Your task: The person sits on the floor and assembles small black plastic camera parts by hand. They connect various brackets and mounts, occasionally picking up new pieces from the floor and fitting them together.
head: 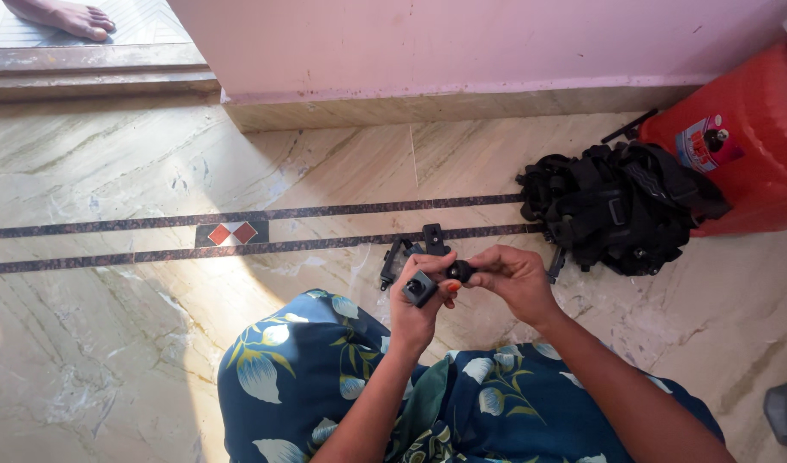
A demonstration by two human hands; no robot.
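Observation:
My left hand point(415, 310) holds a small grey cube-shaped camera point(419, 287) with its lens facing up. My right hand point(513, 276) pinches a round black knob or mount piece point(459, 271) right beside the camera, touching it. Both hands hover above my lap, which is covered by dark blue floral cloth point(325, 369). On the floor just beyond my hands lie small black mount parts point(411, 247).
A heap of black straps and harness gear point(616, 206) lies on the marble floor at the right, against a red plastic container point(745, 146). A pink wall with a stone skirting point(428, 107) runs across the back. A person's bare foot point(63, 17) rests on a step at the top left.

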